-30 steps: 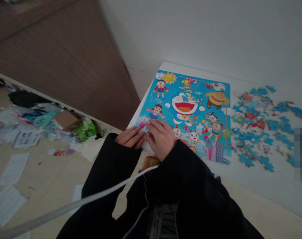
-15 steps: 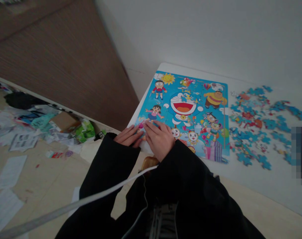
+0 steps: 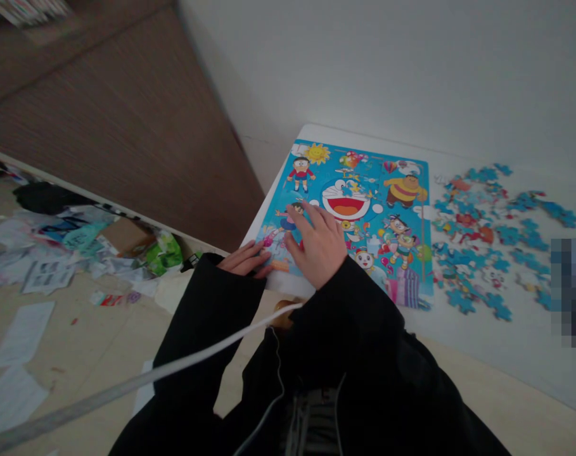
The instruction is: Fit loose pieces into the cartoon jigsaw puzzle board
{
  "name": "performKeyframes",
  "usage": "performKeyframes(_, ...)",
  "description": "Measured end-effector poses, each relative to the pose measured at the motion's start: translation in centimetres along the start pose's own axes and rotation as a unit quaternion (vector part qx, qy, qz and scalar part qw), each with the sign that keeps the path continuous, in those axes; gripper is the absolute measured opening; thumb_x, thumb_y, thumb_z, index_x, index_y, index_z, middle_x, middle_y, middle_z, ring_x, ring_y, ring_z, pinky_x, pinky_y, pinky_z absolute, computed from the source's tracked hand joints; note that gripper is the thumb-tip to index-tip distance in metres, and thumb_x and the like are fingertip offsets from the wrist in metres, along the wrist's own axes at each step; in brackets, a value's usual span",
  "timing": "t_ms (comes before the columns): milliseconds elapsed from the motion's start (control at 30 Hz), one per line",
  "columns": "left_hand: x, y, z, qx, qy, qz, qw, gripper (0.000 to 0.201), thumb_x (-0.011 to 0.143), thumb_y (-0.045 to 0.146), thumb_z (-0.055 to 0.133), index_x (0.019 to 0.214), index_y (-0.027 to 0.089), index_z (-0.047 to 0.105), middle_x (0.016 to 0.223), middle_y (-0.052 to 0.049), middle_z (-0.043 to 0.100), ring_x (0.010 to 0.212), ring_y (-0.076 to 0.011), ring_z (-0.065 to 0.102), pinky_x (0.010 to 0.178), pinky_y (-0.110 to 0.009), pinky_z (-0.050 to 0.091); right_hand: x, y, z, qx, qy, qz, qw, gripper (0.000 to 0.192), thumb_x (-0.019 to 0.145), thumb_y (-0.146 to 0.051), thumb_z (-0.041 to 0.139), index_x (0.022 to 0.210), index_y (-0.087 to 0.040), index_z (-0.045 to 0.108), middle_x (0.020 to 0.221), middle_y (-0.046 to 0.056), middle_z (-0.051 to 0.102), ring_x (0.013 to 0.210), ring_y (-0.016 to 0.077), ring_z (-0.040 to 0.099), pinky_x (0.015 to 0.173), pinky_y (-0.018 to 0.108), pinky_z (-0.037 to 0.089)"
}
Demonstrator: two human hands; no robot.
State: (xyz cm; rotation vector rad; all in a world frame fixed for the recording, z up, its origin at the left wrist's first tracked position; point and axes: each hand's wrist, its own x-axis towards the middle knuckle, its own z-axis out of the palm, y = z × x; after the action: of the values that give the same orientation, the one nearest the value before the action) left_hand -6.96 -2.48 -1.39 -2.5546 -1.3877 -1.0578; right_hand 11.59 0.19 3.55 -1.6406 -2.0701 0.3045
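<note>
Right hand (image 3: pixel 322 246) has slid farther onto the cartoon jigsaw board (image 3: pixel 364 215); left hand (image 3: pixel 244 258) stays at its near-left corner.
Board lies on the white table (image 3: pixel 459 335), picture mostly filled in as far as I can tell; a big scatter of loose puzzle pieces (image 3: pixel 487 234) sits to its right, so plenty looks left. Right hand flat, palm down, fingers spread, pressing near the girl figure. Left hand flat too, fingers together on the corner. Neither pinches a piece that I can see.
</note>
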Motion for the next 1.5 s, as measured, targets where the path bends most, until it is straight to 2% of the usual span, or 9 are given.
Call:
performKeyframes(200,0.0,0.0,0.4,-0.001,0.012,-0.009,1.0,0.019,0.08,0.024,0.062,0.1,0.022,0.061,0.105,-0.008,0.066,0.1,-0.0197,0.062,0.085,-0.034,0.054,2.0,0.0,0.5,-0.037,-0.073,0.039,0.996,0.06,0.083,-0.034,0.052,0.138,-0.015,0.035,0.14,0.017,0.037,0.128,0.0336,0.031,0.101,0.053,0.026)
performKeyframes(300,0.2,0.2,0.2,-0.005,0.017,-0.022,1.0,0.017,0.081,0.027,0.061,0.097,0.022,0.062,0.106,-0.007,0.066,0.098,-0.0195,0.062,0.085,-0.035,0.054,2.2,0.0,0.8,-0.021,-0.064,0.047,0.997,0.061,0.082,-0.034,0.053,0.137,-0.015,0.034,0.137,0.016,0.041,0.126,0.0317,0.035,0.101,0.052,0.026)
performKeyframes(400,0.6,0.4,-0.2,-0.003,-0.005,-0.038,0.999,0.015,0.082,0.032,0.058,0.092,0.021,0.063,0.105,-0.007,0.066,0.093,-0.0191,0.063,0.08,-0.034,0.054,2.3,0.4,0.9,0.004,-0.051,0.048,0.998,0.062,0.079,-0.035,0.056,0.135,-0.016,0.037,0.133,0.015,0.044,0.123,0.0299,0.038,0.101,0.051,0.028)
performKeyframes(567,1.4,0.8,-0.7,0.022,-0.027,-0.029,0.999,0.016,0.083,0.034,0.057,0.086,0.019,0.063,0.111,-0.01,0.063,0.081,-0.0176,0.064,0.071,-0.032,0.052,2.1,1.2,1.0,0.023,-0.05,0.02,0.998,0.075,0.065,-0.042,0.07,0.131,-0.02,0.042,0.133,0.015,0.042,0.123,0.0313,0.037,0.101,0.052,0.027)
performKeyframes(733,1.6,1.1,-0.7,0.047,-0.03,-0.016,0.998,0.014,0.084,0.032,0.055,0.087,0.019,0.062,0.113,-0.01,0.062,0.09,-0.0196,0.063,0.076,-0.033,0.051,2.2,1.5,0.9,0.039,-0.049,0.005,0.998,0.075,0.061,-0.039,0.075,0.128,-0.019,0.046,0.132,0.016,0.041,0.122,0.0279,0.039,0.1,0.042,0.033)
performKeyframes(967,1.1,0.3,0.3,0.051,-0.002,0.015,0.999,0.015,0.08,0.031,0.06,0.086,0.017,0.06,0.11,-0.013,0.064,0.098,-0.0215,0.061,0.083,-0.034,0.051,1.9,1.7,0.9,-0.021,-0.091,-0.024,0.995,0.061,0.076,-0.047,0.062,0.128,-0.018,0.049,0.139,0.019,0.038,0.131,0.0322,0.03,0.102,0.047,0.03)
performKeyframes(1167,1.5,0.6,-0.1,0.049,-0.026,-0.001,0.998,0.018,0.081,0.035,0.058,0.085,0.018,0.06,0.112,-0.011,0.062,0.098,-0.0207,0.06,0.085,-0.036,0.05,1.6,1.8,0.8,-0.077,-0.087,-0.079,0.99,0.053,0.084,-0.047,0.05,0.128,-0.016,0.05,0.137,0.019,0.041,0.129,0.0344,0.033,0.1,0.047,0.034)
performKeyframes(1333,1.5,0.5,-0.4,0.034,-0.018,0.002,0.999,0.021,0.081,0.038,0.058,0.085,0.018,0.062,0.113,-0.01,0.062,0.093,-0.0202,0.061,0.079,-0.033,0.051,1.4,2.1,1.3,-0.092,-0.093,-0.141,0.981,0.043,0.092,-0.039,0.036,0.123,-0.015,0.054,0.132,0.014,0.049,0.125,0.0292,0.04,0.098,0.043,0.038)
performKeyframes(1500,1.3,0.0,0.2,0.021,0.006,0.035,0.999,0.017,0.079,0.031,0.061,0.082,0.015,0.06,0.115,-0.014,0.06,0.1,-0.0221,0.06,0.087,-0.034,0.05,1.4,2.4,2.0,-0.08,-0.092,-0.165,0.979,0.041,0.093,-0.036,0.033,0.12,-0.015,0.057,0.129,0.01,0.052,0.121,0.0257,0.044,0.098,0.039,0.041)
